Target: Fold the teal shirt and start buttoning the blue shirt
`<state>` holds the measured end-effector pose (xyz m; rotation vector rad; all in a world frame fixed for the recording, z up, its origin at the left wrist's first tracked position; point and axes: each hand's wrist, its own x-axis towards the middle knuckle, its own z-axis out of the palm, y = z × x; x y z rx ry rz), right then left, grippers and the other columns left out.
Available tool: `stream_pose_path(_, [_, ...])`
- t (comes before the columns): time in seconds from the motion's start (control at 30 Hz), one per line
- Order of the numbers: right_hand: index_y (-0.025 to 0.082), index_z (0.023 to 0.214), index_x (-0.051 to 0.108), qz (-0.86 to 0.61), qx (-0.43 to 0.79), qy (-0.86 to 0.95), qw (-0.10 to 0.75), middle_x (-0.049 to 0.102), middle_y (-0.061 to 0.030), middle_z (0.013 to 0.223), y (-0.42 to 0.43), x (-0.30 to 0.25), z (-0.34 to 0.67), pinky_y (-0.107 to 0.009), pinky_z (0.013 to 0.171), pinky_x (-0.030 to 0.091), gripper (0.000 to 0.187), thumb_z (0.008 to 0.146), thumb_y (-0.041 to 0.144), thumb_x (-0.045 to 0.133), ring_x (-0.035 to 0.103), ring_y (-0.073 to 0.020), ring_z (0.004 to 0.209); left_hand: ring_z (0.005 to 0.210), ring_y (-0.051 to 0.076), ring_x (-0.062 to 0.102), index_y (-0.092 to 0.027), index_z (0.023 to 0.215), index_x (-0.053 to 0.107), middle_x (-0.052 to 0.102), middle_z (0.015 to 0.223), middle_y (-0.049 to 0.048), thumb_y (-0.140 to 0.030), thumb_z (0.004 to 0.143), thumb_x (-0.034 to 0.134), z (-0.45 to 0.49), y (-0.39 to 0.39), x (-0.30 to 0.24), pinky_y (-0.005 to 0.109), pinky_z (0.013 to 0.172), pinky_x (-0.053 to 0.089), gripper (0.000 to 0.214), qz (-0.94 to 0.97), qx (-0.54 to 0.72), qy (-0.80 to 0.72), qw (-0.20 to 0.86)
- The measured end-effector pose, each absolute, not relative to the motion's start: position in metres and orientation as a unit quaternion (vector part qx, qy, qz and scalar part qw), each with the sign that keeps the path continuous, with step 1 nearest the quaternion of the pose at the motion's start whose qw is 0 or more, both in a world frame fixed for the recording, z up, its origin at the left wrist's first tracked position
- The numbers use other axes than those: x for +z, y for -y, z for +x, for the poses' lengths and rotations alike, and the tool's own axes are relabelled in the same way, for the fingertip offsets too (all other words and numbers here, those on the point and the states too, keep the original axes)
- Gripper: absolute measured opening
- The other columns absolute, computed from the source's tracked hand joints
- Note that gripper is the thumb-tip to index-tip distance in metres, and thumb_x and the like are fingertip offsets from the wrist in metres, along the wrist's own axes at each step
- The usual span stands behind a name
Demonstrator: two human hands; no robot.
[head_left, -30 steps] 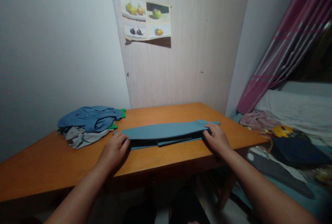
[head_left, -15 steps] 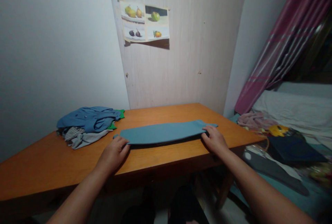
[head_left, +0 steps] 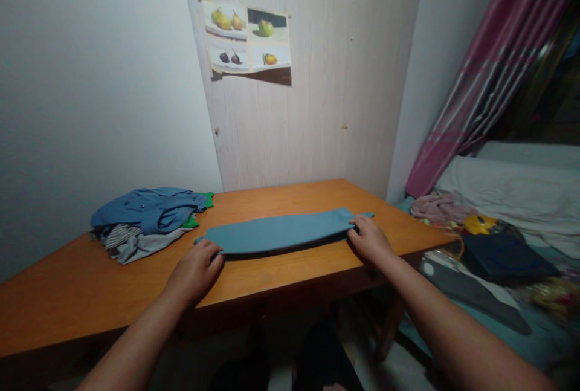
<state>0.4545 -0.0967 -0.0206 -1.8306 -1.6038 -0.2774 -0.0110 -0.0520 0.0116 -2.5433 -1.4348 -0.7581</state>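
Wooden table [head_left: 290,276] against pale wall [head_left: 290,155]. Left hand [head_left: 197,270] pinches near-left corner of folded blue cloth [head_left: 276,235] mid-table, right hand [head_left: 369,239] grips its right end. Clothes pile [head_left: 149,211] far left; right, bed [head_left: 539,345] carrying dark folded item [head_left: 507,256].

From my remote seat I see the left forearm [head_left: 140,332] and the right forearm [head_left: 437,309], both bare, smooth, and growing wider toward the lower corners. The left hand [head_left: 194,271] and the right hand [head_left: 371,240] are also bare. Lower down, the leg clothing [head_left: 324,359] is nearly black, its details lost in shadow.
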Motion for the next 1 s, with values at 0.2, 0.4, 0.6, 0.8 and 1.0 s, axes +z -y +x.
stream_pose_path(0.2, [0.015,0.113,0.068,-0.696,-0.114,0.611,0.360,0.063,-0.0141,0.125,0.086,-0.003,0.452,-0.036,0.106,0.039,0.033,0.087,0.024,0.048,0.055,-0.0263,0.121,0.090,0.022,0.059,-0.021,0.088,0.063,0.061,0.093,0.0059,-0.038,0.092,0.041,-0.010,0.046,0.027,0.031,0.082,0.046,0.028,-0.830,-0.267,0.481,0.091])
stream_pose_path(0.4, [0.016,0.111,0.069,-0.703,-0.093,0.633,0.311,0.062,-0.0134,0.127,0.096,-0.020,0.460,-0.035,0.104,0.041,0.033,0.085,0.022,0.051,0.055,-0.0256,0.120,0.092,0.023,0.061,-0.021,0.093,0.067,0.064,0.096,0.0070,-0.040,0.092,0.043,-0.019,0.050,0.014,0.032,0.084,0.046,0.030,-0.853,-0.222,0.469,0.055])
stream_pose_path(0.6, [0.012,0.114,0.069,-0.709,-0.091,0.642,0.278,0.061,-0.0162,0.129,0.102,-0.024,0.464,-0.036,0.107,0.039,0.037,0.083,0.019,0.051,0.054,-0.0267,0.122,0.094,0.023,0.062,-0.021,0.100,0.069,0.066,0.101,0.0072,-0.050,0.090,0.046,-0.020,0.057,0.012,0.032,0.083,0.046,0.038,-0.844,-0.201,0.496,0.042])
stream_pose_path(0.8, [0.010,0.116,0.070,-0.725,-0.100,0.637,0.242,0.062,-0.0173,0.129,0.106,-0.025,0.474,-0.038,0.113,0.033,0.040,0.082,0.014,0.050,0.052,-0.0275,0.126,0.090,0.023,0.063,-0.026,0.095,0.072,0.068,0.098,0.0041,-0.063,0.090,0.041,-0.023,0.072,0.028,0.029,0.072,0.044,0.047,-0.821,-0.175,0.542,0.041])
stream_pose_path(1.0, [0.011,0.116,0.071,-0.744,-0.093,0.610,0.256,0.064,-0.0166,0.129,0.110,-0.029,0.495,-0.036,0.114,0.032,0.042,0.081,0.011,0.048,0.054,-0.0261,0.125,0.086,0.026,0.064,-0.026,0.087,0.070,0.068,0.094,0.0059,-0.066,0.090,0.033,-0.033,0.069,0.031,0.030,0.064,0.041,0.054,-0.767,-0.161,0.619,0.041])
